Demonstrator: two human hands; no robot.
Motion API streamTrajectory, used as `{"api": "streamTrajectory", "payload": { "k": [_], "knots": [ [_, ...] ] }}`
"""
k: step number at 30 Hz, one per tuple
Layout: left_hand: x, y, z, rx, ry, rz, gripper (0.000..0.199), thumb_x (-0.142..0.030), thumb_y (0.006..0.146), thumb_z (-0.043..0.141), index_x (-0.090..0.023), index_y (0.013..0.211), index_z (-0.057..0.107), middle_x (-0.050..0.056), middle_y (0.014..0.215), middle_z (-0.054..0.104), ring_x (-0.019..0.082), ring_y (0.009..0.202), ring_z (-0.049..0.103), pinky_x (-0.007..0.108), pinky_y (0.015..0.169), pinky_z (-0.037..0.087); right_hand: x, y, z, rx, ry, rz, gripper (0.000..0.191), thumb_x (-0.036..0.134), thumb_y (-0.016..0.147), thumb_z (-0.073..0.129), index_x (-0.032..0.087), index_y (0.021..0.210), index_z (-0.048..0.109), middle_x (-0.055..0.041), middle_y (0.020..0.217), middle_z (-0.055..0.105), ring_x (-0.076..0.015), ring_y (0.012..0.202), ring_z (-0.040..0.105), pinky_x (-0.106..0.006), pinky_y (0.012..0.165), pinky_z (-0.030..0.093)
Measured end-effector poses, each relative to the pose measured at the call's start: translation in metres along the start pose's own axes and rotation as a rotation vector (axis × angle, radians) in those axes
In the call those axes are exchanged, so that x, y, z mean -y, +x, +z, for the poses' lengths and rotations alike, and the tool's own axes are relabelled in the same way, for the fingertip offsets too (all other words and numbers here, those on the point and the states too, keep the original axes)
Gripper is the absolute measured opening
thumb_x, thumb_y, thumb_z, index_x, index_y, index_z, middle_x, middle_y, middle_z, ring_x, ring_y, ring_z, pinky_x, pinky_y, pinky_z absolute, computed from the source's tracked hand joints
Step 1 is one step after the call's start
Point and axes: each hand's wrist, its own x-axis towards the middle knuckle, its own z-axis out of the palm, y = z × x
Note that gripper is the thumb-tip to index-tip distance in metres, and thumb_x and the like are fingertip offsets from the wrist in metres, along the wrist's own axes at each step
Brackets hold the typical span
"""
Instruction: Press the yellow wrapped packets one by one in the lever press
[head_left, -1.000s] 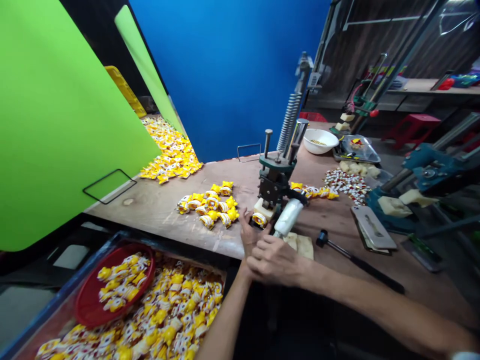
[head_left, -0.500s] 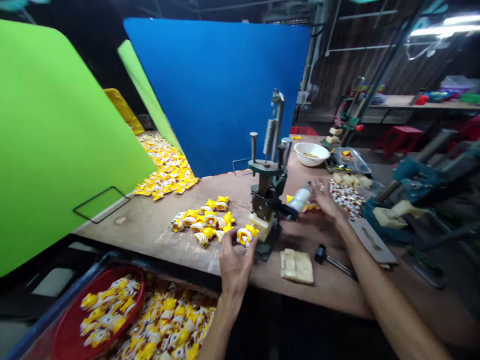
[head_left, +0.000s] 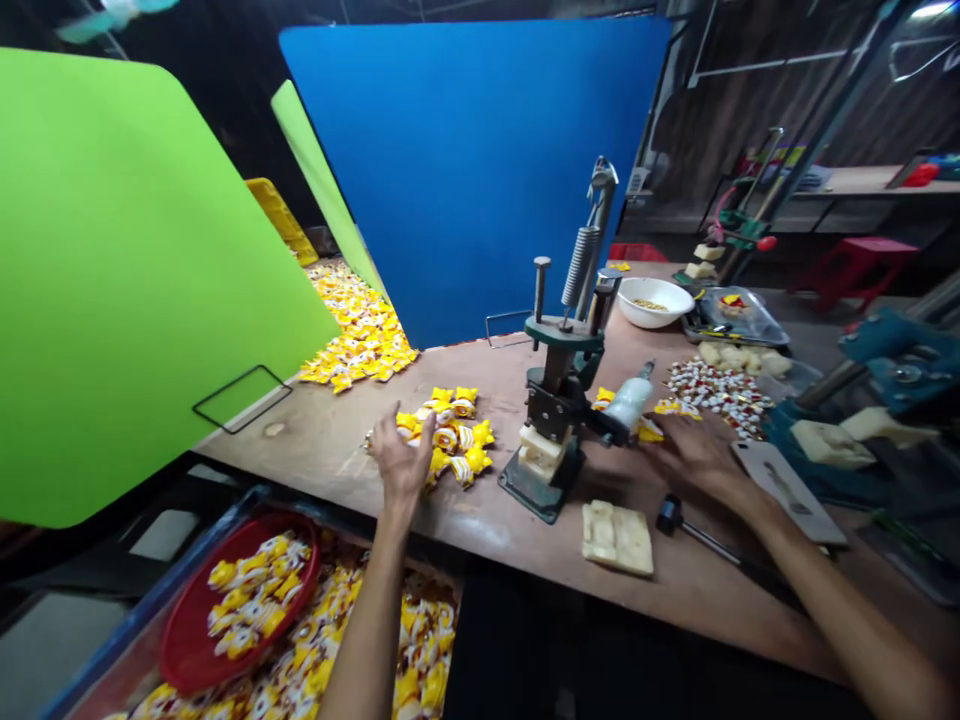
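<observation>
Candies (head_left: 450,435) lie in a loose heap on the surface (head_left: 322,450) left of the press (head_left: 555,400). Each is a small twist of yellow-and-white wrapper that I judge light, soft and slippery, easy to scatter, and best taken by its plump middle rather than its twisted ends. My left grip (head_left: 401,460) is spread, fingers curled down at the heap's left edge; I cannot tell whether it pinches one. My right grip (head_left: 697,455) lies loosely spread right of the press, beside stray candies (head_left: 671,408) and the white bottle (head_left: 630,402). Left of the press the surface has open room; right of it, the mallet (head_left: 671,515) and pale block (head_left: 616,538) sit near the front edge.
</observation>
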Motion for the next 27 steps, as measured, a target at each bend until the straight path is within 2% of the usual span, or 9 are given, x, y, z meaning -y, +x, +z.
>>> {"api": "streamTrajectory", "payload": {
  "k": [2, 3, 6, 7, 9, 12, 18, 22, 27],
  "knots": [
    [-0.023, -0.029, -0.013, -0.019, -0.141, 0.035, 0.061, -0.051, 0.095, 0.077, -0.018, 0.144, 0.062, 0.016, 0.133, 0.071, 0.033, 0.123, 0.069, 0.054, 0.114, 0.054, 0.021, -0.018, -0.015, 0.012, 0.242, 0.072, 0.050, 0.053, 0.099, 0.067, 0.020, 0.136, 0.075, -0.0188, 0.141, 0.074, -0.0422, 0.132, 0.067, -0.058, 0.116, 0.052],
    [-0.037, -0.049, -0.019, 0.068, -0.240, 0.074, 0.061, -0.046, 0.096, 0.079, -0.022, 0.148, 0.060, 0.014, 0.134, 0.071, 0.031, 0.123, 0.070, 0.051, 0.113, 0.056, 0.036, -0.026, -0.021, 0.055, 0.376, 0.108, 0.051, 0.056, 0.098, 0.071, 0.022, 0.135, 0.076, -0.0171, 0.142, 0.074, -0.0415, 0.133, 0.067, -0.056, 0.115, 0.053],
    [-0.081, -0.114, -0.024, 0.549, -0.557, 0.242, 0.083, -0.041, 0.089, 0.089, -0.027, 0.161, 0.049, 0.017, 0.157, 0.060, 0.035, 0.143, 0.062, 0.048, 0.111, 0.061, 0.092, -0.041, -0.026, 0.321, 0.805, 0.188, 0.050, 0.059, 0.096, 0.075, 0.024, 0.132, 0.076, -0.0119, 0.137, 0.077, -0.0372, 0.128, 0.070, -0.049, 0.111, 0.056],
    [-0.092, -0.134, -0.022, 0.625, -0.636, 0.265, 0.091, -0.039, 0.086, 0.092, -0.028, 0.163, 0.046, 0.018, 0.163, 0.054, 0.037, 0.149, 0.057, 0.048, 0.111, 0.062, 0.111, -0.043, -0.022, 0.408, 0.935, 0.203, 0.051, 0.060, 0.096, 0.076, 0.023, 0.131, 0.074, -0.0107, 0.133, 0.078, -0.0345, 0.123, 0.072, -0.045, 0.107, 0.058],
    [-0.103, -0.163, -0.018, 0.623, -0.732, 0.224, 0.082, -0.034, 0.089, 0.090, -0.029, 0.159, 0.049, 0.017, 0.159, 0.057, 0.035, 0.146, 0.061, 0.048, 0.108, 0.065, 0.144, -0.043, -0.010, 0.520, 1.116, 0.232, 0.052, 0.062, 0.094, 0.078, 0.022, 0.127, 0.071, -0.0082, 0.122, 0.079, -0.0280, 0.109, 0.074, -0.038, 0.094, 0.060],
    [-0.099, -0.176, -0.014, 0.523, -0.713, 0.086, 0.052, -0.028, 0.095, 0.084, -0.028, 0.142, 0.063, 0.010, 0.132, 0.073, 0.027, 0.120, 0.076, 0.045, 0.103, 0.067, 0.168, -0.040, 0.011, 0.570, 1.252, 0.314, 0.055, 0.066, 0.095, 0.076, 0.021, 0.124, 0.065, -0.0051, 0.106, 0.079, -0.0207, 0.091, 0.074, -0.031, 0.080, 0.057],
    [-0.083, -0.152, 0.008, 0.268, -0.662, -0.117, 0.046, -0.035, 0.089, 0.090, -0.025, 0.130, 0.072, 0.009, 0.129, 0.076, 0.025, 0.109, 0.079, 0.045, 0.099, 0.069, 0.147, -0.033, 0.022, 0.366, 1.125, 0.360, 0.065, 0.079, 0.090, 0.074, 0.018, 0.112, 0.074, -0.0098, 0.099, 0.081, -0.0230, 0.091, 0.074, -0.036, 0.083, 0.059],
    [-0.092, -0.149, 0.043, 0.181, -0.639, -0.047, 0.036, -0.035, 0.090, 0.089, -0.024, 0.121, 0.076, 0.010, 0.124, 0.074, 0.027, 0.116, 0.075, 0.044, 0.096, 0.068, 0.119, -0.027, 0.009, 0.212, 1.158, 0.506, 0.069, 0.074, 0.075, 0.091, 0.020, 0.116, 0.077, -0.0078, 0.099, 0.081, -0.0258, 0.093, 0.076, -0.037, 0.084, 0.061],
    [-0.101, -0.160, 0.061, 0.177, -0.601, -0.092, 0.033, -0.033, 0.096, 0.081, -0.024, 0.126, 0.070, 0.011, 0.129, 0.069, 0.027, 0.123, 0.070, 0.038, 0.091, 0.066, 0.078, 0.011, -0.012, -0.128, 1.313, 0.564, 0.044, 0.063, 0.086, 0.085, 0.026, 0.108, 0.078, -0.0068, 0.106, 0.082, -0.0259, 0.104, 0.076, -0.036, 0.092, 0.063]
  ]
}}
